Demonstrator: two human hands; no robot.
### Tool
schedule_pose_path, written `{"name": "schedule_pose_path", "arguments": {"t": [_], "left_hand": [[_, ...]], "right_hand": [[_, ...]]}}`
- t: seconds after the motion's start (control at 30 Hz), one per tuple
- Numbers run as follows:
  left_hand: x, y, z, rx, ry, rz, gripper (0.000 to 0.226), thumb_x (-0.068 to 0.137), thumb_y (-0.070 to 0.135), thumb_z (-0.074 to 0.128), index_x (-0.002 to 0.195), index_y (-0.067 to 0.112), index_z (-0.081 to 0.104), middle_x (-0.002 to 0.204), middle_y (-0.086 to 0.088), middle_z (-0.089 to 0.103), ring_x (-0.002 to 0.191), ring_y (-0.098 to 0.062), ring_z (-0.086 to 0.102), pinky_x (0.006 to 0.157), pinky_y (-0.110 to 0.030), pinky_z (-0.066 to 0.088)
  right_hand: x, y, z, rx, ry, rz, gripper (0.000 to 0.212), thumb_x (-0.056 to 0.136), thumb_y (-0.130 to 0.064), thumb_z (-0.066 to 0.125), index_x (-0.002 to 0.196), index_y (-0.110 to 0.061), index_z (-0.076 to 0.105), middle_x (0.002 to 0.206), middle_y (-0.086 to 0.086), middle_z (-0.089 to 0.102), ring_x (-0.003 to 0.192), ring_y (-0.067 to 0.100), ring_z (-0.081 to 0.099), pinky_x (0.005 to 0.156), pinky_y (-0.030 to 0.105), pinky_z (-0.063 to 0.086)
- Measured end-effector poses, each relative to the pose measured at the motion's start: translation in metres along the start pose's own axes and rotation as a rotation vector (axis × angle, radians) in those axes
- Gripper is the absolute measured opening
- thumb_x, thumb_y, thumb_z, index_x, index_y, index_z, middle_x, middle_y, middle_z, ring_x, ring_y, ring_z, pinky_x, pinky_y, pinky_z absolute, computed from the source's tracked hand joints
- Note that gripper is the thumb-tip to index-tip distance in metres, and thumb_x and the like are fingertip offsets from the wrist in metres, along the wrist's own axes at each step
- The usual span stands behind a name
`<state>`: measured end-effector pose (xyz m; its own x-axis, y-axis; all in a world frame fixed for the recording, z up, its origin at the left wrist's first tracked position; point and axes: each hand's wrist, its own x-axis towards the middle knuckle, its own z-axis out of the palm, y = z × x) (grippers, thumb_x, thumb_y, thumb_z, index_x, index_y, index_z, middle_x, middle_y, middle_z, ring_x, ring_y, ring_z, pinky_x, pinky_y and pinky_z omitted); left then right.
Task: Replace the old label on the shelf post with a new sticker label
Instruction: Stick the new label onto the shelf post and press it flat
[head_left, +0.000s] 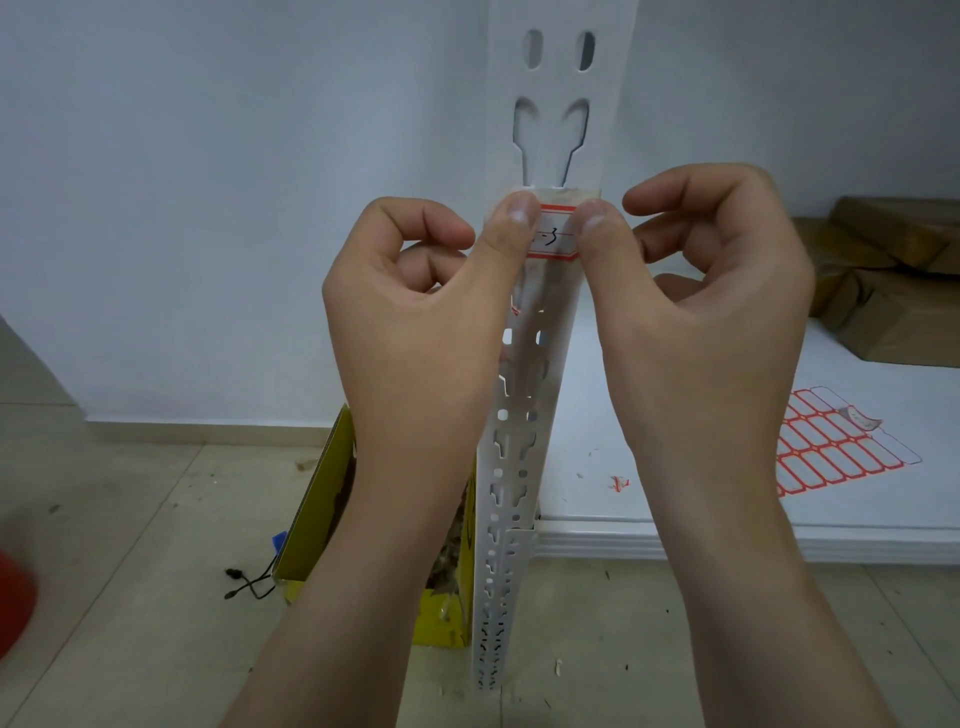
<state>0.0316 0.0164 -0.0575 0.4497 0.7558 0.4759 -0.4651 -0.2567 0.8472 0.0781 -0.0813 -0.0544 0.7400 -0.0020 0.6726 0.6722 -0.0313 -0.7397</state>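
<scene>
Left hand (415, 322) and right hand (701, 312), fingers curled around nothing, press both thumbs on the red-bordered label (555, 236) high on the shelf post (522, 415): apparently the new sticker is being smoothed, and firm rubbing toward its edges comes next.

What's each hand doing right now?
Left hand: fingers curled, thumb pressing the label onto the shelf post.
Right hand: fingers curled, thumb pressing the label's right end.

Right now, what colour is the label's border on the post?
Red, around a white label; best in the head view.
</scene>
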Motion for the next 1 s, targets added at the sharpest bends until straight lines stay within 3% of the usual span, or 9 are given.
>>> {"name": "schedule_pose_path", "arguments": {"t": [0.27,0.47,0.67,0.83,1.0], "left_hand": [[-0.001,-0.003,-0.003,0.021,-0.021,0.012,0.027,0.091,0.028,0.079,0.079,0.022,0.056,0.047,0.007,0.057,0.036,-0.007,0.051,0.045,-0.022,0.047],[-0.004,-0.006,-0.004,0.018,-0.045,0.008,0.023,0.096,0.020,0.073,0.080,0.020,0.056,0.045,0.009,0.055,0.037,-0.004,0.048,0.046,-0.020,0.047],[-0.004,-0.010,-0.005,0.031,-0.058,0.026,0.022,0.097,0.018,0.071,0.081,0.021,0.057,0.046,0.010,0.056,0.039,-0.004,0.050,0.048,-0.018,0.050],[-0.004,-0.010,-0.004,0.055,-0.061,0.028,0.022,0.095,0.016,0.072,0.081,0.023,0.056,0.048,0.008,0.059,0.041,-0.005,0.052,0.052,-0.019,0.053],[-0.004,-0.006,-0.003,0.055,-0.049,0.018,0.023,0.091,0.023,0.077,0.080,0.023,0.056,0.050,0.002,0.060,0.037,-0.006,0.051,0.047,-0.019,0.049]], "right_hand": [[-0.001,0.002,-0.001,-0.022,-0.035,-0.025,0.021,0.093,-0.028,0.076,0.105,-0.021,0.061,0.076,-0.003,0.064,0.057,0.020,0.056,0.048,0.016,0.042],[-0.002,0.006,-0.002,-0.022,-0.056,-0.022,0.022,0.091,-0.025,0.077,0.105,-0.023,0.060,0.079,-0.002,0.067,0.048,0.012,0.051,0.048,0.014,0.041],[-0.003,0.008,-0.002,-0.011,-0.065,-0.025,0.023,0.091,-0.022,0.076,0.105,-0.024,0.059,0.078,-0.003,0.066,0.053,0.022,0.054,0.048,0.017,0.044],[-0.003,0.008,-0.002,0.001,-0.071,-0.020,0.023,0.089,-0.021,0.077,0.105,-0.022,0.060,0.076,-0.003,0.064,0.053,0.021,0.053,0.047,0.017,0.042],[-0.003,0.006,-0.001,0.018,-0.075,-0.010,0.023,0.091,-0.027,0.079,0.104,-0.023,0.060,0.075,-0.004,0.064,0.054,0.022,0.053,0.047,0.014,0.040]]}}
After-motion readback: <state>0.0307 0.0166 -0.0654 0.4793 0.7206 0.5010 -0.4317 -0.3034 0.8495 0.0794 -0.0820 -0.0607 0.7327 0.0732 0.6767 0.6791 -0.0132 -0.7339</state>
